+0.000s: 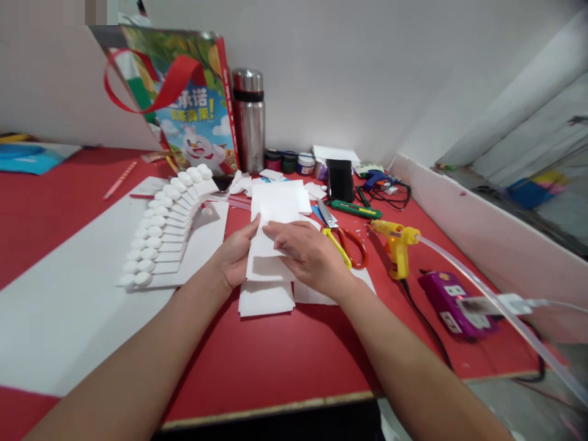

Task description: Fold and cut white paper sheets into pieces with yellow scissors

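Note:
A long sheet of white paper point(274, 208) is held up slightly above the desk, its near end folded or bent and casting a shadow. My left hand point(235, 254) grips its left edge, with the thumb on top. Across the right side of the sheet lies my right hand point(315, 254), fingers loosely stretched over the surface and apart from the thumb. Beneath the sheet are a small stack of white pieces point(266, 300) and another white sheet point(367, 282). To the left stands a curved white model point(169, 245) of stepped strips topped with round white discs.
Scissors point(351, 248), a green box cutter point(356, 209) and a yellow glue gun point(397, 245) lie rightward. A purple power strip point(454, 306) sits near the right edge. Behind are paint jars point(289, 162), a steel thermos point(250, 122), a black phone point(340, 180) and a printed bag point(197, 116).

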Available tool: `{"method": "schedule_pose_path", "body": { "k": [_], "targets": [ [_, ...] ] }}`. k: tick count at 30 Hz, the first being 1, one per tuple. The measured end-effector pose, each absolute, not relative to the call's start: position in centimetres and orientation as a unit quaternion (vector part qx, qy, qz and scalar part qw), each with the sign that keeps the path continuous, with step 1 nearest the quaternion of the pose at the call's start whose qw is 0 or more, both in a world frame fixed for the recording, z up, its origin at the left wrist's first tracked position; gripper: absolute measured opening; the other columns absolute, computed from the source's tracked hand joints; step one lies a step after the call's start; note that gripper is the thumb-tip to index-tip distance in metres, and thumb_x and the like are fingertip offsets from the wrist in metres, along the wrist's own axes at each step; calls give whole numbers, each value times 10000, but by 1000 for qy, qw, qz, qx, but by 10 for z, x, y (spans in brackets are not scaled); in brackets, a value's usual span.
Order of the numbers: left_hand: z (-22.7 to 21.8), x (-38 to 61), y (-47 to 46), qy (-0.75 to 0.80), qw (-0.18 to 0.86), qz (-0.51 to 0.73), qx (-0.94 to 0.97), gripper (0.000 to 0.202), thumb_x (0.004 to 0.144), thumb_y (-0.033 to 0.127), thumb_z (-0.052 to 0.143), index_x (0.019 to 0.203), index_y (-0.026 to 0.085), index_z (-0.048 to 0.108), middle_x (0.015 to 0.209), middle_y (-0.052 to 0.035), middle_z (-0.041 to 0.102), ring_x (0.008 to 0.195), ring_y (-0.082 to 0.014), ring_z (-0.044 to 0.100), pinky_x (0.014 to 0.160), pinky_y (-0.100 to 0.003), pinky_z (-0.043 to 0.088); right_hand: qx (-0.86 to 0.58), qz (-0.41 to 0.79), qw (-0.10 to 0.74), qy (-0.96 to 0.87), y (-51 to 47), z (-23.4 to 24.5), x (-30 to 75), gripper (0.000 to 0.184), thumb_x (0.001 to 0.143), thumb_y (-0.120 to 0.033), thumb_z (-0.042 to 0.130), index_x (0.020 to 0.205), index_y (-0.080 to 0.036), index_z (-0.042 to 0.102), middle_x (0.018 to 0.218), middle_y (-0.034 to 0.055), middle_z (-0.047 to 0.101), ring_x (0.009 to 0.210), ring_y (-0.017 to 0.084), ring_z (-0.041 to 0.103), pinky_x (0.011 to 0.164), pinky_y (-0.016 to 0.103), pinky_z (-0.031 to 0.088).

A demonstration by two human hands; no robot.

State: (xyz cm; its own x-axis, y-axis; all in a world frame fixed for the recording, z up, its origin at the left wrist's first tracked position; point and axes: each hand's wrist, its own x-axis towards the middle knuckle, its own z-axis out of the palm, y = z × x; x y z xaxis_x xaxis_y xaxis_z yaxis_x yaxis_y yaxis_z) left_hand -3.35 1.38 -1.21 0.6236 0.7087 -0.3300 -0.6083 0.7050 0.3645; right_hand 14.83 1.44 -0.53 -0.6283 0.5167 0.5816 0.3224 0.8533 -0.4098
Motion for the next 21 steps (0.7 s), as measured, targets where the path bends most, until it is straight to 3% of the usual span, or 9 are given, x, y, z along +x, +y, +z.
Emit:
{"method": "schedule_pose_path", "body": {
  "k": [7,10,13,15,18,21],
  "targets": [
    [-3,-30,14,208,891,396,75,682,1067,480,169,1466,43,508,1173,-211,736,1080,-330,720,1021,-489,514,-195,138,335,-912,13,-6,146,158,978,-122,520,1072,-241,562,1256,99,740,1132,223,697,993,448,505],
    [-3,-29,13,190,886,414,84,734,1055,540,139,1485,63,496,1212,-208,725,1127,-334,702,1036,-488,504,-189,126,339,-913,14,-7,146,162,969,-112,527,1076,-228,566,1236,108,748,1077,229,705,966,439,511],
    [-8,-30,12,176,881,427,107,791,1013,652,242,1496,74,483,1227,-212,720,1147,-354,691,1040,-500,500,-181,123,341,-914,13,-8,145,168,949,-78,531,1044,-212,568,1209,109,758,1026,224,714,959,430,502],
    [-13,-32,13,186,884,411,121,720,1029,587,327,1509,68,461,1219,-214,724,1133,-345,701,1047,-492,497,-178,133,327,-919,11,-6,144,151,930,-75,553,999,-206,581,1228,112,750,1058,229,708,969,428,492],
    [-17,-35,13,222,890,374,134,603,1065,411,333,1530,37,415,1162,-218,745,1045,-314,740,1038,-473,507,-180,192,325,-908,9,2,148,87,916,-241,687,968,-205,626,1171,99,766,1081,237,708,994,410,487],
    [-13,-38,13,234,870,407,151,636,1062,428,329,1548,21,382,1141,-217,755,975,-303,757,985,-457,545,-283,226,412,-836,16,10,163,150,931,-361,686,941,-211,679,1002,57,785,927,198,727,901,345,518]
  ]
}}
